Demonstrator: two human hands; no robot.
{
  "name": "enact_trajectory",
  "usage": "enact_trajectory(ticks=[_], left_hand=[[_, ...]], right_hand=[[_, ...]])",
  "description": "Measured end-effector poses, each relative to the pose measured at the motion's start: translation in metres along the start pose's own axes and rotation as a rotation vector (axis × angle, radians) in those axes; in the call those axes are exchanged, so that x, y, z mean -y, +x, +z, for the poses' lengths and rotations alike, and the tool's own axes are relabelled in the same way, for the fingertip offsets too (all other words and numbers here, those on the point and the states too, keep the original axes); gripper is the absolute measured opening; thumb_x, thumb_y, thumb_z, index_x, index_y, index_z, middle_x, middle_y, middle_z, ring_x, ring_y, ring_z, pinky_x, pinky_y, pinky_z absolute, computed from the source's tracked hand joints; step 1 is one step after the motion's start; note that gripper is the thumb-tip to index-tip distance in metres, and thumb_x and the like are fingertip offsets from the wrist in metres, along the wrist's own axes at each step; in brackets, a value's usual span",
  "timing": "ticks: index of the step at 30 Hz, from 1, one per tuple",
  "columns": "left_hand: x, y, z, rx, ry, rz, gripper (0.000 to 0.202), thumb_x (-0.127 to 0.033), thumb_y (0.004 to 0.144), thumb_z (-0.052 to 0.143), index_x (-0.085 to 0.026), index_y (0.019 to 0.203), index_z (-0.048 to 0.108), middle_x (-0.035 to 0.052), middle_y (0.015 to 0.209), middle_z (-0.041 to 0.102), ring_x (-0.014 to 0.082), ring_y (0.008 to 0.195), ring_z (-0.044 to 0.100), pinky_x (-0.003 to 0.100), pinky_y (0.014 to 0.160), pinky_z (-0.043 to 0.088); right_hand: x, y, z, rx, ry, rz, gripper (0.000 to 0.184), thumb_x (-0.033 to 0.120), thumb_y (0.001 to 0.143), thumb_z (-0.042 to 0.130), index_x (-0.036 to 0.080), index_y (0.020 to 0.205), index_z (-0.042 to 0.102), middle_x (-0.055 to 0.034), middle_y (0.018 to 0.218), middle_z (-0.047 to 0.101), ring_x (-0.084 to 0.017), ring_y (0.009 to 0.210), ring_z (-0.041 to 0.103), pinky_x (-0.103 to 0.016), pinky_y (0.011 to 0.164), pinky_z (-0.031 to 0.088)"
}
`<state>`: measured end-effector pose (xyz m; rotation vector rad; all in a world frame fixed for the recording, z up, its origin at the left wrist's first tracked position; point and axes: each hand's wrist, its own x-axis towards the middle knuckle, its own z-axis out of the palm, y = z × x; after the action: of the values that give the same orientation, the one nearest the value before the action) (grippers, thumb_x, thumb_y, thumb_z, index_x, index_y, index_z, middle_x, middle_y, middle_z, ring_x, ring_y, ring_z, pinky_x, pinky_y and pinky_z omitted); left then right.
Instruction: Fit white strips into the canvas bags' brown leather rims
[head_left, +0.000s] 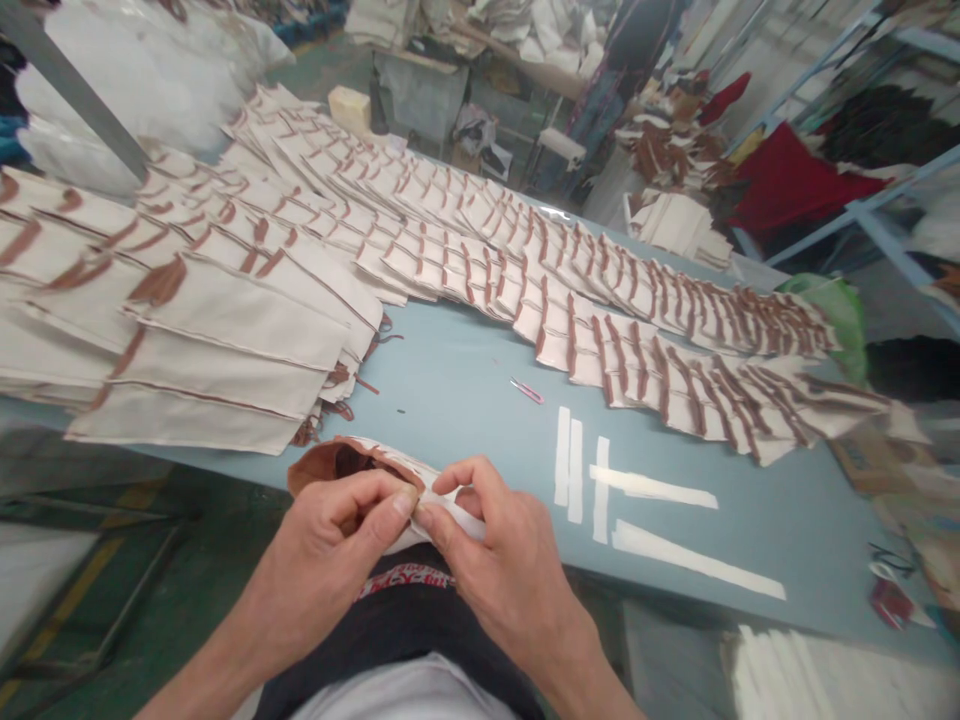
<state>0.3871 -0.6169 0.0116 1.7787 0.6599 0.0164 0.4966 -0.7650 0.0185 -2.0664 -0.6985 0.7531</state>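
My left hand (341,540) and my right hand (491,545) meet at the near edge of a light blue table (457,385). Both pinch a small cream fabric piece with brown lining (352,458), thumbs and forefingers pressed together on its edge. The piece is folded and partly hidden under my fingers. Beyond it, overlapping rows of cream fabric pieces with brown trim (525,275) run across the table. A larger stack of cream pieces (210,340) lies at the left.
Small pink thread snips (526,390) lie mid-table. Several white strips (600,475) are laid flat at the right of my hands. Red cloth (787,180) and metal shelving stand at the far right, white bundles (142,70) at the far left.
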Motion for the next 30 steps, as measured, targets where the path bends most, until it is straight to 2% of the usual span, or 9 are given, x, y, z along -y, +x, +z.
enact_trajectory(ticks=[3, 7, 10, 14, 17, 20, 23, 26, 30], left_hand=[[0.007, -0.002, 0.002, -0.02, -0.021, 0.035, 0.043, -0.05, 0.099, 0.058, -0.018, 0.077, 0.077, 0.0023, 0.069, 0.068, 0.0167, 0.058, 0.054, 0.025, 0.053, 0.04], [0.017, -0.002, 0.005, -0.095, -0.05, 0.156, 0.036, -0.041, 0.101, 0.06, -0.02, 0.075, 0.075, 0.0011, 0.073, 0.071, 0.018, 0.067, 0.062, 0.024, 0.061, 0.047], [0.02, 0.0, 0.006, -0.083, -0.039, 0.177, 0.037, -0.04, 0.103, 0.059, -0.021, 0.075, 0.073, 0.001, 0.074, 0.071, 0.0187, 0.068, 0.062, 0.024, 0.062, 0.048], [0.014, 0.003, 0.002, 0.006, -0.016, 0.182, 0.04, -0.042, 0.107, 0.054, -0.021, 0.077, 0.071, -0.0006, 0.071, 0.067, 0.0176, 0.063, 0.059, 0.024, 0.059, 0.047], [0.008, 0.006, -0.002, 0.053, -0.022, 0.216, 0.044, -0.044, 0.111, 0.048, -0.021, 0.083, 0.073, 0.0003, 0.078, 0.071, 0.0184, 0.07, 0.064, 0.024, 0.066, 0.05], [0.004, 0.008, -0.007, 0.091, -0.048, 0.224, 0.053, -0.047, 0.114, 0.038, -0.021, 0.088, 0.076, 0.0029, 0.087, 0.077, 0.021, 0.078, 0.068, 0.026, 0.073, 0.052], [-0.001, 0.007, -0.011, 0.114, -0.01, 0.21, 0.051, -0.048, 0.113, 0.04, -0.024, 0.094, 0.08, 0.0018, 0.09, 0.079, 0.0209, 0.08, 0.068, 0.026, 0.074, 0.05], [-0.01, 0.005, -0.013, 0.12, 0.029, 0.165, 0.041, -0.045, 0.109, 0.049, -0.026, 0.094, 0.082, -0.0014, 0.084, 0.077, 0.019, 0.076, 0.066, 0.025, 0.072, 0.047], [-0.02, 0.006, -0.013, 0.203, -0.053, 0.17, 0.033, -0.039, 0.105, 0.053, -0.025, 0.086, 0.076, -0.0036, 0.073, 0.07, 0.0161, 0.066, 0.062, 0.023, 0.063, 0.047]], right_hand=[[-0.002, 0.003, 0.001, -0.004, 0.001, 0.029, 0.02, 0.043, 0.095, 0.069, 0.025, 0.103, 0.071, 0.0075, 0.06, 0.055, -0.015, 0.052, 0.047, -0.027, 0.056, 0.028], [-0.007, 0.007, 0.003, 0.03, 0.075, 0.04, 0.021, 0.041, 0.093, 0.073, 0.023, 0.104, 0.072, 0.0063, 0.07, 0.058, -0.015, 0.064, 0.055, -0.026, 0.063, 0.036], [-0.013, 0.011, 0.003, 0.072, 0.148, -0.009, 0.019, 0.037, 0.094, 0.074, 0.022, 0.106, 0.072, 0.0017, 0.09, 0.069, -0.017, 0.087, 0.065, -0.028, 0.08, 0.048], [-0.021, 0.016, 0.002, 0.119, 0.237, -0.216, 0.035, 0.03, 0.099, 0.069, 0.023, 0.132, 0.066, -0.0072, 0.133, 0.072, -0.021, 0.118, 0.068, -0.035, 0.103, 0.053], [-0.026, 0.023, 0.0, 0.138, 0.283, -0.449, 0.033, 0.026, 0.104, 0.062, 0.023, 0.138, 0.063, -0.0114, 0.148, 0.067, -0.02, 0.139, 0.061, -0.037, 0.116, 0.049], [-0.028, 0.032, -0.004, 0.158, 0.262, -0.553, 0.021, 0.026, 0.107, 0.06, 0.023, 0.127, 0.066, -0.012, 0.142, 0.072, -0.02, 0.138, 0.064, -0.039, 0.119, 0.048], [-0.027, 0.04, -0.01, 0.118, 0.189, -0.616, 0.004, 0.027, 0.103, 0.065, 0.023, 0.104, 0.066, -0.0118, 0.129, 0.077, -0.022, 0.127, 0.069, -0.041, 0.113, 0.05], [-0.024, 0.043, -0.016, 0.082, 0.111, -0.683, 0.017, 0.027, 0.097, 0.065, 0.025, 0.086, 0.053, -0.008, 0.104, 0.076, -0.023, 0.108, 0.069, -0.041, 0.102, 0.05], [-0.02, 0.041, -0.023, 0.103, 0.031, -0.677, 0.023, 0.028, 0.099, 0.061, 0.026, 0.08, 0.048, -0.0007, 0.08, 0.063, -0.021, 0.087, 0.059, -0.037, 0.088, 0.045]])
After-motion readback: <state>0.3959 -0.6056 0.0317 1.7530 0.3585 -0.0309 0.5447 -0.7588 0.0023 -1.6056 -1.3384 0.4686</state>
